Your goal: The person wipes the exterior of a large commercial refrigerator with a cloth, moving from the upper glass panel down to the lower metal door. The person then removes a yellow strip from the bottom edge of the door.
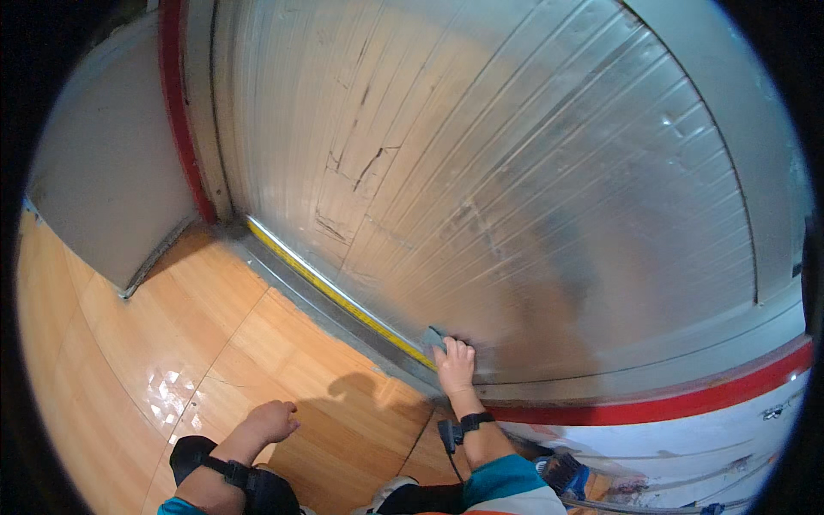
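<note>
My right hand holds a grey-green cloth or pad against the bottom edge of a ribbed, shiny metal door, just above a yellow strip along its foot. Dark marks and creases show on the door's surface. My left hand is over the tiled floor near my knee, its fingers curled and nothing seen in it; how far they are closed is unclear. Each forearm has a black strap, and a small black device sits at the right wrist.
A grey panel stands at the left beside a red door-frame edge. Another red strip runs along the right side. A blue brush-like object lies near a pipe or rod at the lower right. Wood-patterned tiles cover the floor.
</note>
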`<state>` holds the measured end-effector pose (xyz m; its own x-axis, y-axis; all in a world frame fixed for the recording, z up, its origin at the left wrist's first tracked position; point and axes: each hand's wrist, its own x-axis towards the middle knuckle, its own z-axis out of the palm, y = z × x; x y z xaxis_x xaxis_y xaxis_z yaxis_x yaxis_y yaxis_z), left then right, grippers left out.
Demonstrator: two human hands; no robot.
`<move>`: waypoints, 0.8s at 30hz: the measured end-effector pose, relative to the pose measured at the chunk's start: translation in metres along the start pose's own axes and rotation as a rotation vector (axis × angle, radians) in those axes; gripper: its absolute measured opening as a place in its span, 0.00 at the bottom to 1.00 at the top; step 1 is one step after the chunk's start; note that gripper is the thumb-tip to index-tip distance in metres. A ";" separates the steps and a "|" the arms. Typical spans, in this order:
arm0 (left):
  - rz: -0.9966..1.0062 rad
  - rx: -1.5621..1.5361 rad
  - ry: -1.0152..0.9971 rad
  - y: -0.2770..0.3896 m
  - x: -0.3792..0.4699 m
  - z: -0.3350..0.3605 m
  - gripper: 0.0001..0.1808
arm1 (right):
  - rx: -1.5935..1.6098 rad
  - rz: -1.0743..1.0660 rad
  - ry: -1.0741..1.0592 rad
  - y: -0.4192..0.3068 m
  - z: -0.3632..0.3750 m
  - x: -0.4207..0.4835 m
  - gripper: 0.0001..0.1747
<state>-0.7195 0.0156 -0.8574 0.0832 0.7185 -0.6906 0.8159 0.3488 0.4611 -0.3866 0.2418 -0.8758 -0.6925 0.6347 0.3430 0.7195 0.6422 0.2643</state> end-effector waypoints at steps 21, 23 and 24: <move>0.036 -0.053 -0.020 -0.002 0.067 0.010 0.23 | -0.248 0.280 0.774 0.083 -0.343 0.159 0.28; 0.060 -0.067 -0.010 0.001 0.070 0.007 0.23 | -0.318 0.302 0.823 0.089 -0.365 0.169 0.28; 0.052 -0.067 -0.018 0.002 0.071 0.007 0.23 | -0.384 0.285 0.858 0.094 -0.378 0.174 0.27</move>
<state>-0.7078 0.0629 -0.9090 0.1349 0.7259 -0.6744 0.7701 0.3514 0.5323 -0.4194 0.2504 -0.4505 -0.3267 0.1192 0.9376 0.9270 0.2335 0.2934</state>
